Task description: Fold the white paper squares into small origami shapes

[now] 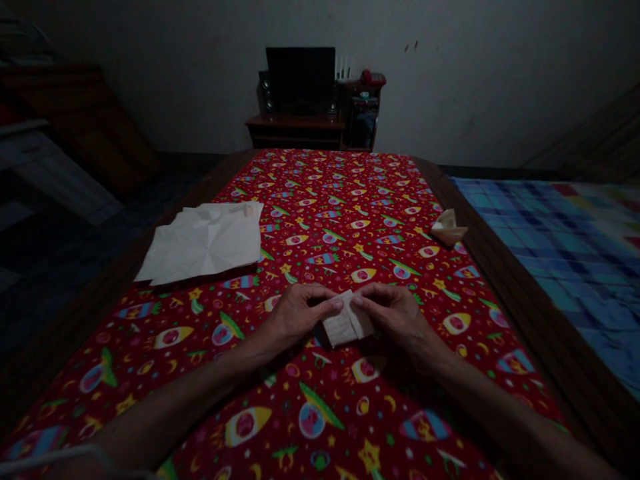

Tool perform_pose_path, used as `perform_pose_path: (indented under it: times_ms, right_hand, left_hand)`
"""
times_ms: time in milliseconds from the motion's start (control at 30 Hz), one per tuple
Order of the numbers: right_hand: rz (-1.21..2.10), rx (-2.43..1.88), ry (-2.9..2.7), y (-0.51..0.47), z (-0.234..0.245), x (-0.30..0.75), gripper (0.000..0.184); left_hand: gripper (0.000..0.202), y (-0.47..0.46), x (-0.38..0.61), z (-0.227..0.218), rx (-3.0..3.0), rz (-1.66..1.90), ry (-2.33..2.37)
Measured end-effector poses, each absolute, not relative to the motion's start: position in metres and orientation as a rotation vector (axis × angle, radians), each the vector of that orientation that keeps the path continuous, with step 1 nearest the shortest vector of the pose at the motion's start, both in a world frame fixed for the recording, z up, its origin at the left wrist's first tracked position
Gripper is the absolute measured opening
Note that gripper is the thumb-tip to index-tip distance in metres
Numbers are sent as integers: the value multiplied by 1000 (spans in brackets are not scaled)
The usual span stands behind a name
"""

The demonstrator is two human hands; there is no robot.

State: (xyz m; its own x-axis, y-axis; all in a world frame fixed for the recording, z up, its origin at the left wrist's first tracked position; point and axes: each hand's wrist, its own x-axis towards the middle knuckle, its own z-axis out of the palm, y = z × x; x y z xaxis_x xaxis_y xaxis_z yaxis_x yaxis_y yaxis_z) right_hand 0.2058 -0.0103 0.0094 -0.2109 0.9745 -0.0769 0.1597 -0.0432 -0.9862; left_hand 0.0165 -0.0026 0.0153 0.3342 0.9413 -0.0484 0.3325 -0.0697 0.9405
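Observation:
A small folded piece of pale paper (347, 325) lies on the red patterned cloth (320, 220) in front of me. My left hand (295, 315) pinches its upper left edge with curled fingers. My right hand (393, 312) pinches the upper right edge, fingertips meeting the left hand's at the top of the paper. Both forearms rest on the cloth.
A creased stack of white paper sheets (205, 243) lies at the left of the cloth. A small folded paper shape (449, 229) sits near the right edge. A blue checked mattress (565, 253) lies to the right. A dark cabinet with a screen (305, 100) stands at the far wall.

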Motion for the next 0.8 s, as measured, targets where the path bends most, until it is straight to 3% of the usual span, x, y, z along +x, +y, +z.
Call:
perform_pose_path:
  times_ms: [267, 533, 800]
  right_hand:
    - [1106, -1265, -1587, -13, 13, 205, 15]
    - [993, -1249, -1901, -13, 19, 210, 19]
    - [912, -1282, -1934, -13, 18, 206, 11]
  left_hand:
    - [21, -3, 16, 20, 1633, 698, 1135]
    - [10, -2, 19, 17, 1724, 785, 1058]
    - [43, -1, 22, 17, 1219, 816, 1041]
